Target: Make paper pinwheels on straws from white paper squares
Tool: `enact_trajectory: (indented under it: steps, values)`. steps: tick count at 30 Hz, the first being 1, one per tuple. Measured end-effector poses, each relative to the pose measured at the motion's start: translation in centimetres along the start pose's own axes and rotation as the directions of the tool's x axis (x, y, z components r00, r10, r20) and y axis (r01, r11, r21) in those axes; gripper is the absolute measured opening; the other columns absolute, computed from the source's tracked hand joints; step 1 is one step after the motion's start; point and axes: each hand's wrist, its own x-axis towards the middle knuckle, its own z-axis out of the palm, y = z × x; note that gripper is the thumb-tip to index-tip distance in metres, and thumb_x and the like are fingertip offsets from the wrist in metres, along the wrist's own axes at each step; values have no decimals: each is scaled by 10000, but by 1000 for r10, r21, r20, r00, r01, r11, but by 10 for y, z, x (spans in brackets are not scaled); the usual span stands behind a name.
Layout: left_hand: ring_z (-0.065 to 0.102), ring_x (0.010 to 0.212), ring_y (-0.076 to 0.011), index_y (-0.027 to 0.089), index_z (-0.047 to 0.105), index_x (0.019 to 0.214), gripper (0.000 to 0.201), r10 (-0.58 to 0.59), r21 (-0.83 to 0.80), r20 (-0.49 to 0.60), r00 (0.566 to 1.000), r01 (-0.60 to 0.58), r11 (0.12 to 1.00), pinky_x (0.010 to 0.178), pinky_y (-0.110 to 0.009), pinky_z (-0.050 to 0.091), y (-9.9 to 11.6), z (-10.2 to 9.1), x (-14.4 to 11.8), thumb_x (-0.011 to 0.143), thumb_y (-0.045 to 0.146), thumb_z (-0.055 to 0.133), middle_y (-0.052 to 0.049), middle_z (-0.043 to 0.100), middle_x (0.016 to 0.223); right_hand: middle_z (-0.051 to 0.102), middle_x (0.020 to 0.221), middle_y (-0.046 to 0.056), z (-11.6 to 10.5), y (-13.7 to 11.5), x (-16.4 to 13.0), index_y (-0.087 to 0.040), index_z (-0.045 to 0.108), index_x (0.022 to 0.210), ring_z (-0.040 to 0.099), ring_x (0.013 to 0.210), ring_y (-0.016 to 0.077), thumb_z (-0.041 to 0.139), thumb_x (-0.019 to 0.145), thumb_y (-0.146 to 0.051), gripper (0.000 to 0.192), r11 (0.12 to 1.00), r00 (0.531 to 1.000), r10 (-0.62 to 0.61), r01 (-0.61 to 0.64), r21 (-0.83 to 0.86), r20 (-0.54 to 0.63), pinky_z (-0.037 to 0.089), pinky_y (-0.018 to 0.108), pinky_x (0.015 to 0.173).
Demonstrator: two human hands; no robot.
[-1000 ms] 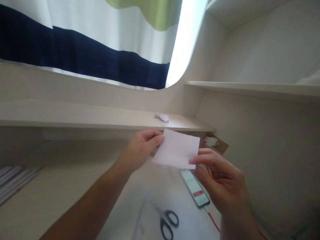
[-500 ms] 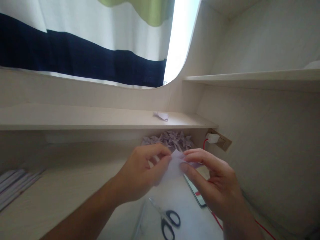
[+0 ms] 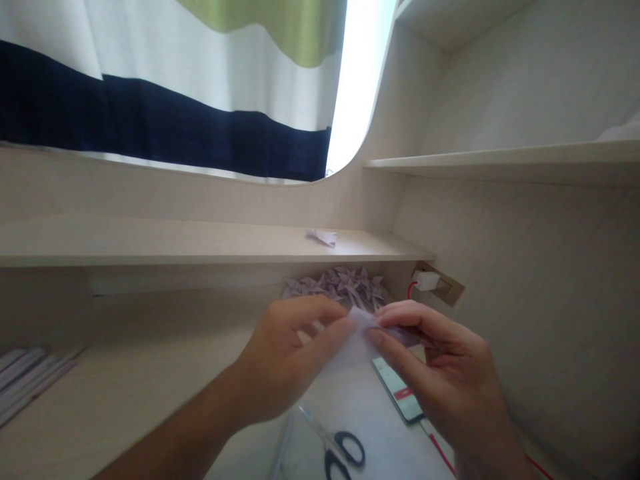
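Between my two hands is a pale lilac sheet of paper [image 3: 357, 343], held up above the desk with a pointed corner at its top. My left hand [image 3: 293, 357] pinches its left side between thumb and fingers. On the other side, my right hand [image 3: 435, 363] grips it with thumb and forefinger, and a folded-looking part of the paper shows under those fingers. Below the paper lie scissors [image 3: 333, 443] with black handles. A phone [image 3: 397, 390] with its screen lit rests beside my right hand, partly covered by it.
Behind my hands, under the shelf [image 3: 150, 243], sits a pile of folded paper pieces [image 3: 345, 283]. One more folded paper [image 3: 323, 237] lies on that shelf. A white charger [image 3: 426, 281] with a red cable is plugged in at the right. Books or papers [image 3: 30, 380] are stacked at far left.
My hands and the paper have shifted slightly to the right, both still pinching it. The whole view has tilted up a little, so the scene sits slightly lower.
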Motion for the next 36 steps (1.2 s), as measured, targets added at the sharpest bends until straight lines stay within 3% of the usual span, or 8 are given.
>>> enact_trajectory:
  steps: [5,15,21,24,27,31,36]
  values:
    - [657,712,-102,221,784,901,149,93,123,-58,994,-85,989,667,-211,492,-3,3,-2,971,253,656,25,744,796,753,803,25,0,0,-2,-258,780,902,674,690,176,809,865,-257,47,1000,1000,-12,12,-1,-10,586,267,602]
    - [660,735,-106,234,773,914,94,127,121,-57,990,-120,985,686,-210,502,-4,4,-4,950,223,687,33,746,822,762,834,24,-1,-2,-5,-265,779,908,708,736,187,808,869,-264,48,1000,999,-11,11,11,-35,588,272,621]
    - [661,745,-116,229,768,898,79,118,82,-68,991,-112,990,723,-231,516,-4,4,-4,938,218,701,25,747,827,766,849,18,2,-2,-6,-287,773,919,731,746,184,824,856,-265,84,999,997,9,-6,33,-79,616,259,631]
    - [665,741,-128,218,769,875,84,81,14,-104,991,-80,997,726,-249,524,-4,4,-4,932,236,709,8,745,819,777,918,31,3,-2,-6,-297,762,1018,756,781,195,854,832,-293,207,990,989,55,-36,138,-137,646,265,644]
    - [680,756,-151,213,782,896,101,21,-109,-164,986,-40,993,702,-263,528,-2,3,-5,929,286,719,-18,758,835,786,889,33,0,-1,-5,-281,754,1085,750,667,176,854,838,-326,270,952,990,128,-104,287,-64,636,247,564]
    - [677,751,-146,222,798,895,103,3,-178,-224,975,-44,983,654,-241,516,-1,3,-6,919,294,729,-21,767,848,777,711,24,-4,3,-2,-237,782,973,739,600,164,834,867,-340,156,908,986,159,-162,386,42,606,216,541]
    - [685,780,-139,233,796,892,62,16,-169,-244,970,-59,984,666,-219,519,-3,4,-7,906,263,744,-10,775,854,781,697,22,-2,4,-3,-230,796,915,752,623,163,825,882,-304,86,913,988,150,-130,386,-21,615,219,580]
